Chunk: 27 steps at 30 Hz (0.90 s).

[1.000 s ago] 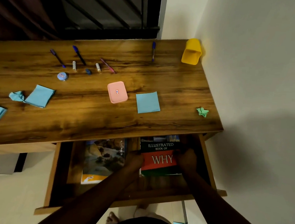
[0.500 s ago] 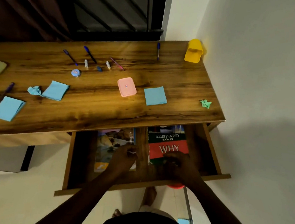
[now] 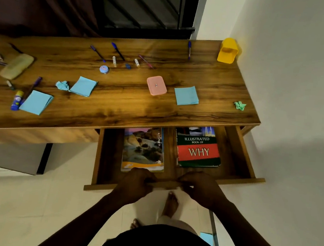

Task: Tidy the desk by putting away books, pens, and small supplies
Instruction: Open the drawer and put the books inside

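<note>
The drawer [image 3: 238,176] under the wooden desk [image 3: 119,107] stands pulled out. Two books lie flat inside it: a landscape-cover book [image 3: 143,148] on the left and the red and green "Illustrated Book of Why" [image 3: 198,147] on the right. My left hand [image 3: 135,183] and my right hand [image 3: 200,189] both grip the drawer's front edge, fingers curled over it. On the desk top lie several pens [image 3: 117,51], small tubes, blue paper squares [image 3: 186,95], a pink box [image 3: 156,85] and a yellow holder [image 3: 227,51].
A white wall runs along the desk's right side. A green paper wad [image 3: 240,105] sits near the right edge, a pouch [image 3: 16,67] and a glue stick [image 3: 16,100] at the left. My bare feet [image 3: 170,204] stand on the tiled floor below the drawer.
Both hands left the Why book inside the drawer and drew back to the drawer's front edge. The view has pulled away, showing more of the desk's left side.
</note>
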Motion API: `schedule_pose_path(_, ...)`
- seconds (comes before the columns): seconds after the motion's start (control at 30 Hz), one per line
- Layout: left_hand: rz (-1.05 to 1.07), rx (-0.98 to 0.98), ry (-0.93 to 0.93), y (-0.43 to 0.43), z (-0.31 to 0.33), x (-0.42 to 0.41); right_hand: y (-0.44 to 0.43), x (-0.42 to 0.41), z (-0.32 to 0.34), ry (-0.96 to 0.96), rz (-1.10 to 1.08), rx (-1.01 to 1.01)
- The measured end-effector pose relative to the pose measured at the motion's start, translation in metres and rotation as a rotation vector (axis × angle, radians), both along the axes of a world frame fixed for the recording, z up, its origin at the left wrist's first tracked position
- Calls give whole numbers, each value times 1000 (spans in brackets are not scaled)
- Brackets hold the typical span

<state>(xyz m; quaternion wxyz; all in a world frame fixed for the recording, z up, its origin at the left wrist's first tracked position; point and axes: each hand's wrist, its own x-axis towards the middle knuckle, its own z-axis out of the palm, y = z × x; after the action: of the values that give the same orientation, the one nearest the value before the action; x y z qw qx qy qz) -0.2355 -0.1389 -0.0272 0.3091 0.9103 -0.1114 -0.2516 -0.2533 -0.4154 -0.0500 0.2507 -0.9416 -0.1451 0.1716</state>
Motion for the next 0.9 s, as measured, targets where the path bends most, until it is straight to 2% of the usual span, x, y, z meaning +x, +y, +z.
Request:
schedule_pose_path(0.13,-24,-10,10,2,-2,9,-2,10,0,15,18,-19)
schedule_pose_path(0.37,62,-5,-67,-3,-5,38,0,47,-2,-32,44,-58)
schedule_pose_path(0.57,105,43,-142,-7,-4,75,1,90,-3,-63,-6,7)
schedule_pose_path(0.8,106,205,-512,-12,-6,116,1,142,-3,-349,-5,-1)
schedule_pose_path(0.9,141,268,-541,-16,-5,131,2,162,-1,-441,29,-86)
